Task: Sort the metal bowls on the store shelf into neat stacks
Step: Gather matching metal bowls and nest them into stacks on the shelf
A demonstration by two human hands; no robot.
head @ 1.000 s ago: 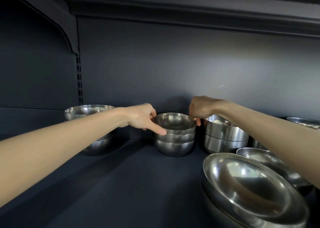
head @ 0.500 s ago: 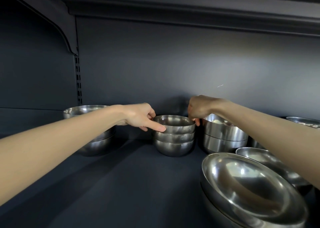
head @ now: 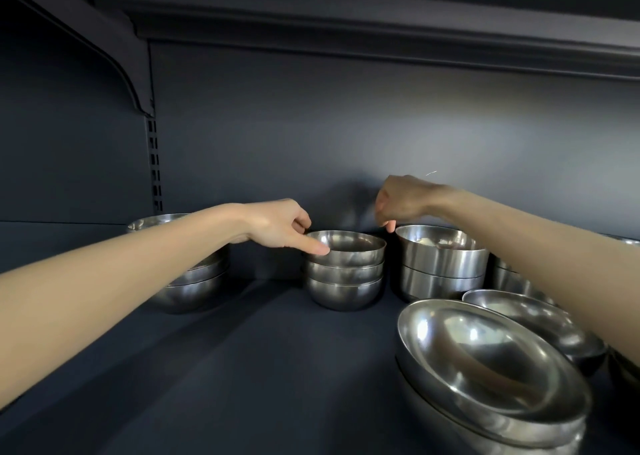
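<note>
- Plainly, the sorting is well on: at the back of the shelf (head: 242,368) four stacks already stand in a row.
- The small stack (head: 344,271) in the middle has three round bowls nested squarely, rims level, so I judge it about done.
- To its left sits a wider stack (head: 194,281), half hidden behind the left forearm; to its right, a straight-sided stack (head: 441,267) of two. A further stack (head: 509,278) beyond that is mostly covered by the right arm.
- What looks left: the big bowls (head: 485,368) at the front right lie tilted, one on another, not sitting flat, and a shallow bowl (head: 533,319) behind them leans too. More metal shows at the right edge, too cut off to tell.
- The left hand (head: 277,226) rests on the near-left rim of the top bowl (head: 346,246) of the small stack. Its forefinger lies stretched along the outside of the rim and the thumb curls at the rim behind; the fingers (head: 317,248) are only slightly apart, touching the bowl rather than gripping it, as far as I can see.
- The right hand (head: 403,200) hangs above the gap between the small stack and the straight-sided one, clear of both. Its fingers are bunched downward, tips close together, holding nothing I can make out.
</note>
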